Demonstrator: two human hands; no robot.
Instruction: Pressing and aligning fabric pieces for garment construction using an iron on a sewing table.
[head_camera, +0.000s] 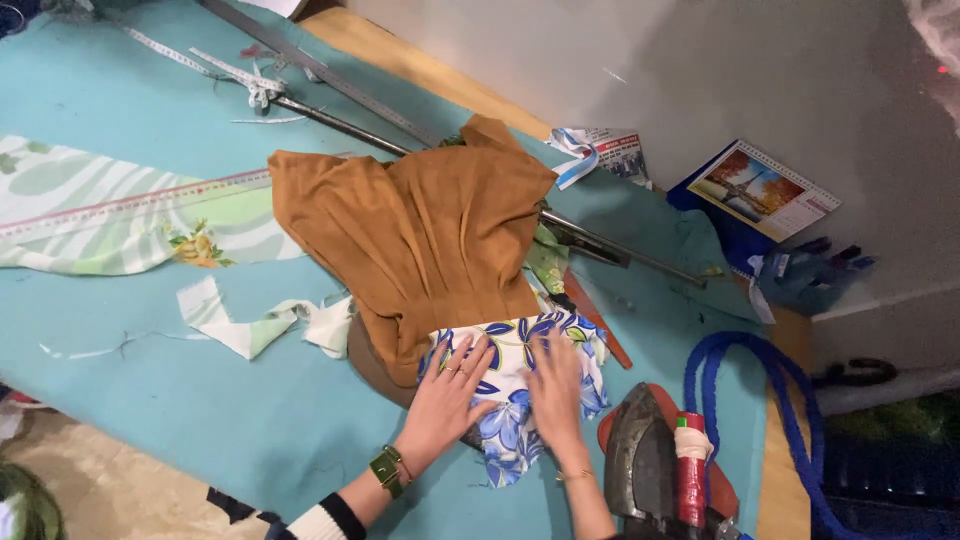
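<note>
A floral cloth (520, 385), white with blue flowers, lies on the teal table (200, 390) near its front edge, directly under both hands. The left hand (448, 392) lies flat on the cloth's left part, fingers spread and pointing away from the person; the right hand (553, 392) lies flat on its right part, fingers close together, pointing the same way. Neither hand grips anything; both palms press down. The cloth's long axis runs from the front edge toward the far side, its far end tucked under a brown garment (420, 235).

The brown garment spreads beyond the fingertips, wider at its far end. A dark iron (645, 460) with a red handle stands just right of the right hand, and a blue hose (760, 400) loops beyond it. Left of the hands lie pale scraps (250, 325) and a green striped fabric (110, 215) under a long ruler (140, 200). A calendar (765, 190) rests at the table's far right.
</note>
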